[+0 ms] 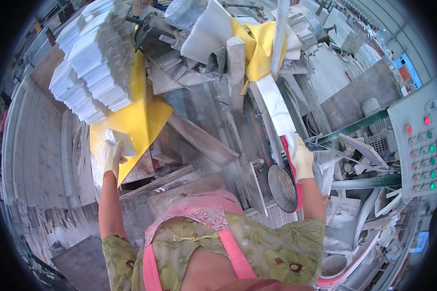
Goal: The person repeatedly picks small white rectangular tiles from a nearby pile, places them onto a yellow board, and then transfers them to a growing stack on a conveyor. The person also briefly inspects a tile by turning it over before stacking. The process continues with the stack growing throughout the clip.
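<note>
My left hand (111, 156), in a white glove, grips a small white stone tile piece (122, 142) over a yellow sheet (140, 119). Just above it rise stacks of white cut stone strips (93, 58). My right hand (301, 158), also gloved, rests on the near end of a long white marble strip (277, 109) that lies along the cutting machine's bed. A round saw blade (282, 187) with a red guard sits directly below that hand.
A grey control panel (418, 145) with red and green buttons stands at the right. Offcuts and slab scraps (359, 208) pile up at the lower right. Grey dusty slabs (179, 182) lie in front of me. Yellow cloth (260, 51) drapes the machine top.
</note>
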